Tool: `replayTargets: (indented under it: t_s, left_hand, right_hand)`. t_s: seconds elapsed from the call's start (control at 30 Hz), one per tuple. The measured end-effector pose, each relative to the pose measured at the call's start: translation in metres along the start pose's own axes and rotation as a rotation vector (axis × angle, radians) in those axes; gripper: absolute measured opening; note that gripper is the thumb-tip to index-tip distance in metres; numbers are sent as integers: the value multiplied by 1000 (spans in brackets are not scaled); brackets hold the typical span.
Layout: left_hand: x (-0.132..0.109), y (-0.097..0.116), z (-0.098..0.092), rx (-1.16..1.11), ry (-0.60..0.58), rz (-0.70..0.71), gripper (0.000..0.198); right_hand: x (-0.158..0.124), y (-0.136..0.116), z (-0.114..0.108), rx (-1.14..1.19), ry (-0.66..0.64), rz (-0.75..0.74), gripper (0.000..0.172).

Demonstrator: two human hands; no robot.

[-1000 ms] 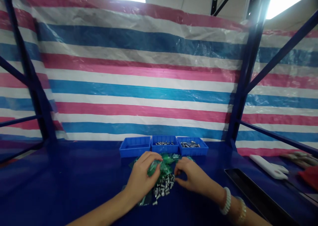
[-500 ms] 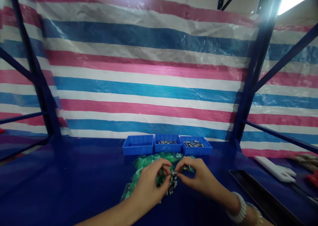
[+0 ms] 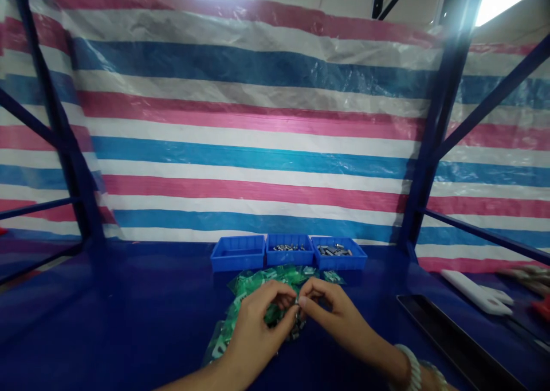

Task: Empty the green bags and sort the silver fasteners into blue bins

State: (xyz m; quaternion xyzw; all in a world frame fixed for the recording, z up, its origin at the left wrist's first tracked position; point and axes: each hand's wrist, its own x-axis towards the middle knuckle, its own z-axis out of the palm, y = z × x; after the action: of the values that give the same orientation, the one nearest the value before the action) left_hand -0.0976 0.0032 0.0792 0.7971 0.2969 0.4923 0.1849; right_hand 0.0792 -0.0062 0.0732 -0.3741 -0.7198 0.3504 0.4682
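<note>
My left hand [image 3: 263,321] and my right hand [image 3: 333,311] meet fingertip to fingertip over the table. Between them is a small shiny metal part [image 3: 296,301], mostly covered by the fingers, so its exact kind does not show. Both hands are closed in a pinch around it. Beneath and behind the hands spreads a heap of green-and-clear plastic packets [image 3: 240,299]. A small pile of metal pieces [image 3: 295,331] lies just under the fingertips, partly hidden by my left hand.
At the back stand three blue bins: a left bin [image 3: 238,262] with nothing visible inside, a middle bin [image 3: 290,258] with small metal pieces and a right bin [image 3: 339,262] with flat metal pieces. A dark tray-like slab [image 3: 455,339] and a white device [image 3: 475,292] lie on the right.
My right hand has closed in toward my left, and its fingertips now cover more of the metal part. The view has shifted slightly.
</note>
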Motion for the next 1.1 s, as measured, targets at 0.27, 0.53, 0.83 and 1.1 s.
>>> replayTargets:
  t_s: [0.27, 0.53, 0.83, 1.1]
  left_hand:
    - [12, 4, -4, 49, 42, 189, 12]
    - [93, -52, 12, 312, 39, 310, 28]
    - [40, -42, -1, 315, -5, 316, 27]
    - [21, -13, 2, 54, -68, -29, 25]
  right_hand:
    - [3, 2, -1, 77, -94, 4, 23]
    - [13, 31, -31, -587, 70, -84, 30]
    - [11, 40, -24, -788, -63, -97, 11]
    - [12, 14, -25, -436, 142, -134, 11]
